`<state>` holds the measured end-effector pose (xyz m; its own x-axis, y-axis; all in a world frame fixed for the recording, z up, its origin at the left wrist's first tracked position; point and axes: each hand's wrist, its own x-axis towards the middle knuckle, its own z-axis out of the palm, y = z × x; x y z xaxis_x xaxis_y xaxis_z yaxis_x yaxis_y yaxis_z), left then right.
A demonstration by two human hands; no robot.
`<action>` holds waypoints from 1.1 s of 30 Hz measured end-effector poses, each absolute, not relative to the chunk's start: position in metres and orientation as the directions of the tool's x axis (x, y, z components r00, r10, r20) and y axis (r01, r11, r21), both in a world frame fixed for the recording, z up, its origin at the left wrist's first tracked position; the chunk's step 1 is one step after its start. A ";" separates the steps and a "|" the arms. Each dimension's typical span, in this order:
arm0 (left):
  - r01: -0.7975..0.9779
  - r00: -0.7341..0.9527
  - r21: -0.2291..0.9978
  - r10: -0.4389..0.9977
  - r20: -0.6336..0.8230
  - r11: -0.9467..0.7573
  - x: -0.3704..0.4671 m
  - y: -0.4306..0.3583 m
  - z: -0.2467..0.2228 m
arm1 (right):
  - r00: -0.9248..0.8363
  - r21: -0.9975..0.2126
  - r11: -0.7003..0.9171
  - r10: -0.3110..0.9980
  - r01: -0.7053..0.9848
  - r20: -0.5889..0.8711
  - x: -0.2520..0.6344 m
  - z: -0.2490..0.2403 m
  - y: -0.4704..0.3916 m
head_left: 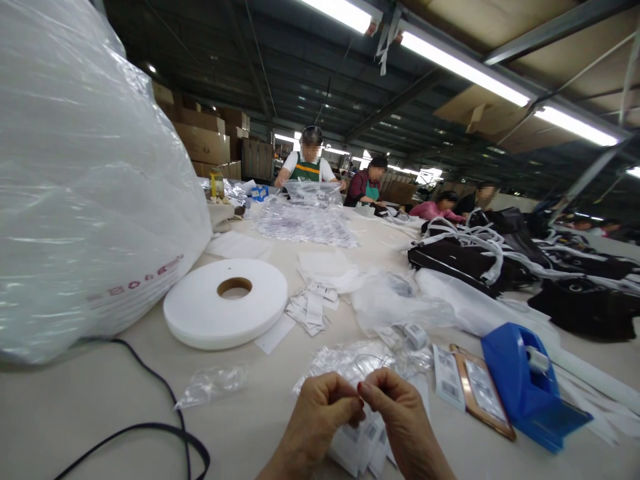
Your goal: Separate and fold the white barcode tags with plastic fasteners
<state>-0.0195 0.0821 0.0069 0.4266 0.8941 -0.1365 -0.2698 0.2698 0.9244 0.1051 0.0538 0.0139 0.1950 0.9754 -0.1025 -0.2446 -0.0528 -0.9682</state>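
My left hand [320, 417] and my right hand [403, 417] meet over the near part of the table, fingertips almost touching. Thumb and forefinger are pinched on each; whatever lies between them is too small to make out. A thin strand seems to curve just above the fingertips. Under and between the hands lie white barcode tags [353, 448], partly covered by my fingers. Crumpled clear plastic [327, 360] spreads right behind my hands. To the right of them are a barcode card [449, 379] and a phone in a copper-coloured case [484, 390].
A blue tape dispenser [525, 387] stands at right, with black bags [455, 260] behind. On the left are a white tape roll [200, 303], a black cord [150, 373] and a large plastic-wrapped bundle [100, 167]. Several co-workers, one in a green apron [306, 170], work beyond.
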 end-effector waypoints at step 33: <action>-0.093 0.324 0.936 0.899 -0.293 0.339 -0.035 0.095 0.005 | -0.167 -0.357 0.246 0.957 0.901 0.239 0.147 -0.005 0.068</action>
<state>-0.0350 0.0947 0.0051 0.3241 0.8994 -0.2933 -0.0927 0.3387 0.9363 0.1470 0.0680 -0.0051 -0.1670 0.9566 0.2387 0.9011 0.2463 -0.3570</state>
